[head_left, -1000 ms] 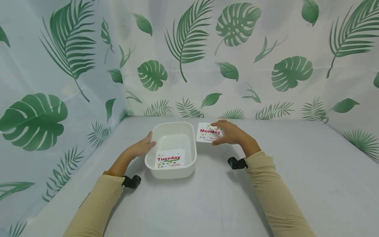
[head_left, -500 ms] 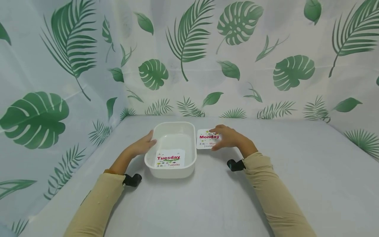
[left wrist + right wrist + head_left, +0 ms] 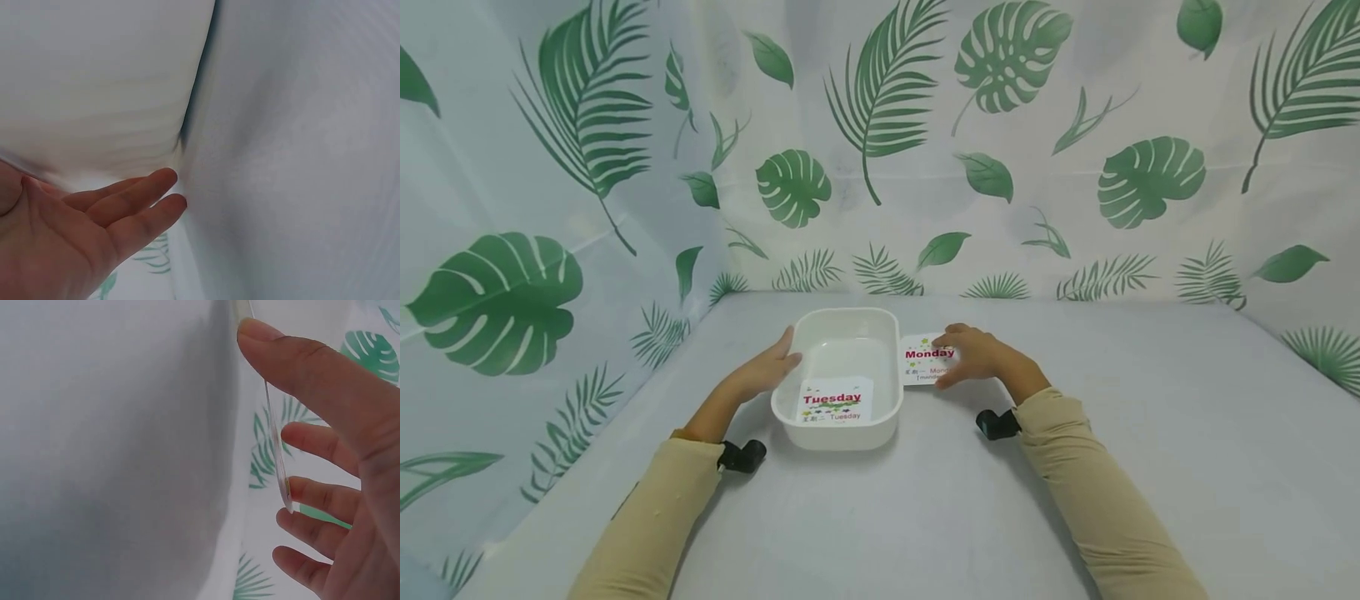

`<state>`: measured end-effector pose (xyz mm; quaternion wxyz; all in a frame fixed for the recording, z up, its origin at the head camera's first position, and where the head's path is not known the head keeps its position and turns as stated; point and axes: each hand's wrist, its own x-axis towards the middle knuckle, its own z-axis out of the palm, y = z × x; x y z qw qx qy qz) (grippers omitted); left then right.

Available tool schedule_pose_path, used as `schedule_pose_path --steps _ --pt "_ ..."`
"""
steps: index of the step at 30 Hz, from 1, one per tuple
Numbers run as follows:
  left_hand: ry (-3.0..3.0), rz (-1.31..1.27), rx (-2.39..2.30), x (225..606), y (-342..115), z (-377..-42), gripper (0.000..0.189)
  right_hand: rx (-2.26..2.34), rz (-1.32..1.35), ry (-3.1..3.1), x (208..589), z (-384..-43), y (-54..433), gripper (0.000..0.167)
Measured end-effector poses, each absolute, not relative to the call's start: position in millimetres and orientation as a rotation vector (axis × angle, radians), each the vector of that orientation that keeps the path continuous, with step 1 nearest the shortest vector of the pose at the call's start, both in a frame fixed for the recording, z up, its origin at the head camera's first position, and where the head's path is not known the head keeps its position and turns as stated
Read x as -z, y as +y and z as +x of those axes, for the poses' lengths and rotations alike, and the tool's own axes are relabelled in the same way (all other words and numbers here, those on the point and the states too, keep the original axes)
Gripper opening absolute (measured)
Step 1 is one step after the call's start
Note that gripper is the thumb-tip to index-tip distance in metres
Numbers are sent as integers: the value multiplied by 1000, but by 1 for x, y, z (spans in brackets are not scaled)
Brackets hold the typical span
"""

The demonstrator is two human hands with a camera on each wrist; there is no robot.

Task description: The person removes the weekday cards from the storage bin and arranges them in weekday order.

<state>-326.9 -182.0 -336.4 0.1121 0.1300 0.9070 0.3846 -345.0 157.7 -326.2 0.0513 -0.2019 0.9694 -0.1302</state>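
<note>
The pale grey tabletop (image 3: 925, 500) carries a white tub (image 3: 838, 438).

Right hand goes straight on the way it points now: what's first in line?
Most likely the side of the tub that faces the right hand; the Monday card in its grip would lead. Whether that would pass over is unclear.

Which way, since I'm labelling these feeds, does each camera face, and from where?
Head: on the head, facing forward and down at the white tray; left hand, right hand and sleeves show.
Left wrist: on that wrist, facing the tray's outside and tabletop; palm and fingers show.
Right wrist: on that wrist, facing the Monday card's edge, with leafy backdrop beyond; thumb and fingers show.
Head and right wrist share the Monday card.
</note>
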Motion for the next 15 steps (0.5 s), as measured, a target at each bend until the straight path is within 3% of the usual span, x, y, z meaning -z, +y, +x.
schedule_pose_path --steps 15 --pt "2653 400 -1144 338 -186 -332 61 403 -553 2858 342 -353 153 73"
